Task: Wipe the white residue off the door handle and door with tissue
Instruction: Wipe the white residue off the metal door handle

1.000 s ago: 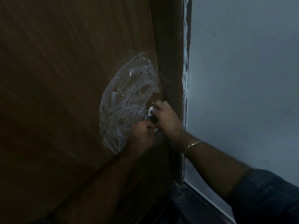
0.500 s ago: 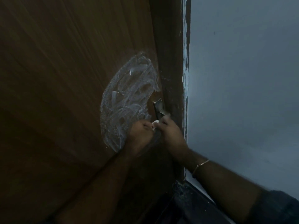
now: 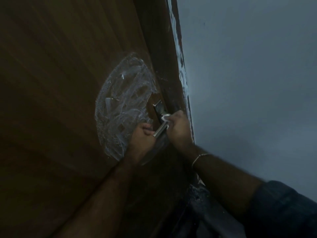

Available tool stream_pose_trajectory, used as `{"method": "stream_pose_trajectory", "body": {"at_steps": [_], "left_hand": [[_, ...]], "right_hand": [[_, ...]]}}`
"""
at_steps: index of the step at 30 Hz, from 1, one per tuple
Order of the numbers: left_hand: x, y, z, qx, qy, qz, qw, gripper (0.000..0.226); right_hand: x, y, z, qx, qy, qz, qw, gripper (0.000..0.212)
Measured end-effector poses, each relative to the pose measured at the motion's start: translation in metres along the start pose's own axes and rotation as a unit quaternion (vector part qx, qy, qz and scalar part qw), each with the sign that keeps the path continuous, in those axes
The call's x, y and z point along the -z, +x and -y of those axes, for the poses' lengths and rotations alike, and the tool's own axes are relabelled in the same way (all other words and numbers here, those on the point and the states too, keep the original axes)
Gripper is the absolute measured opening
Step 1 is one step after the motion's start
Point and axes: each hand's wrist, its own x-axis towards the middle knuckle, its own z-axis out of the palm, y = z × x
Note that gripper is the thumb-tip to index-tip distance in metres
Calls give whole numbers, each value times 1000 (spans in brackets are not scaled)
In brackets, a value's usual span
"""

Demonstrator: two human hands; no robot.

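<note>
A brown wooden door (image 3: 60, 83) fills the left of the view. A large oval smear of white residue (image 3: 123, 103) covers it beside the metal door handle (image 3: 160, 128). My left hand (image 3: 141, 141) grips the free end of the handle lever. My right hand (image 3: 178, 128) holds a small wad of white tissue (image 3: 165, 117) against the upper part of the handle, just below the metal backplate (image 3: 158, 107). The wood right around the plate is bare of residue.
The dark door frame (image 3: 164, 57) runs up right of the handle, with white paint streaks along its edge (image 3: 180, 57). A grey-blue wall (image 3: 248, 74) fills the right side. Dark floor (image 3: 197, 203) lies at the bottom.
My right hand moved down the handle with the tissue, then back up towards the backplate. The metal plate and lever now show. My left hand stayed on the lever's end.
</note>
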Motion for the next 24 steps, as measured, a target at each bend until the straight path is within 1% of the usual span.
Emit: {"method": "stream_pose_trajectory", "body": {"at_steps": [2,3,4,5,7,8,10,12,14,15,17,18,19,20,21,22,24], "left_hand": [[0,1,1,11,-24,-6,1000,39],[0,2,2,13,-25,-11,1000,37],[0,2,2,13,-23,-16,1000,36],[0,1,2,13,-24,-17,999,34],[0,-1,2,18,-36,-8,999,33],[0,-1,1,22,-43,-2,999,33],[-1,1,-1,32,-49,3,998,33],[-1,1,0,37,-49,1,998,31],[-1,0,2,36,-41,-6,998,28],[-1,1,3,33,-40,-9,999,27],[-2,3,4,26,-47,-9,999,24],[-2,4,5,24,-50,-5,998,23],[-2,5,5,20,-45,0,999,23],[-3,5,6,17,-29,4,999,25],[-3,6,6,13,-8,4,1000,27],[-4,6,7,7,11,1,1000,27],[-6,6,7,-12,43,0,999,28]], "right_hand": [[-6,-24,5,76,9,49,996,20],[-8,-34,6,96,22,76,992,20],[-7,-37,5,95,31,101,990,19],[-3,-33,4,74,43,123,989,17],[8,-13,3,28,60,137,988,15],[14,0,3,30,45,118,992,16],[18,30,3,64,-47,80,994,21],[13,47,6,101,-148,101,979,23],[-1,36,8,112,-205,141,962,20],[-7,21,8,135,-207,160,956,19],[-9,-10,4,194,-141,164,957,16],[-7,-15,1,177,-86,139,971,15],[-5,-12,0,123,-24,82,989,16],[-2,-3,-2,44,34,9,998,18],[-1,7,-2,-50,85,-50,994,23],[0,15,-2,-138,133,-87,978,27],[-7,18,1,-265,224,-123,930,28]]}}
